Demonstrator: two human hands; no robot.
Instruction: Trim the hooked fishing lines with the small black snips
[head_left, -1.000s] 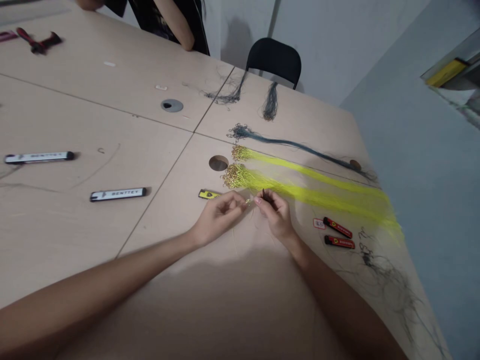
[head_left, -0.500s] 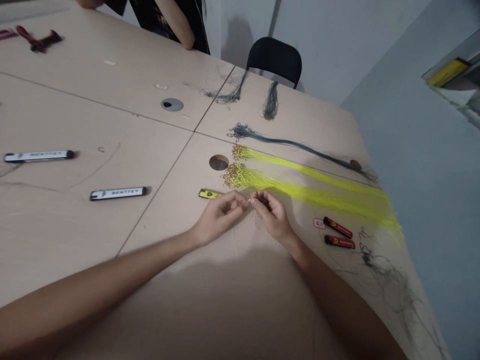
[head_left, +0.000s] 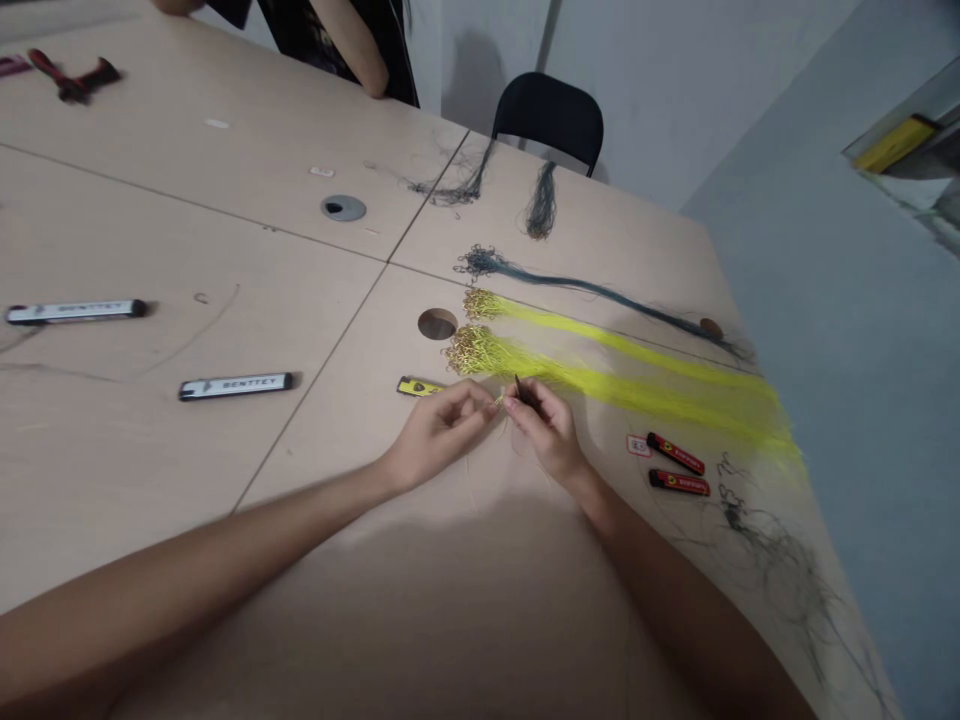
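My left hand is closed in a pinch, thumb against forefinger, on a thin yellow line. Fingertip to fingertip with it, my right hand pinches the same line. A small dark pointed tool lies within the right hand's curled fingers, and its kind is unclear. Any hook between the fingertips is too small to make out. Just beyond my hands lies a bundle of gold fish hooks on yellow lines. A yellow lighter is partly hidden behind my left hand.
A second yellow bundle and a dark-green one lie farther back. Two red lighters and tangled dark line are at right. White lighters lie left. Cable holes pierce the table. A person's arm rests across it.
The dark tool in my right hand has tilted, and its tip now stands up more clearly above the fingers. Both hands stay in nearly the same place.
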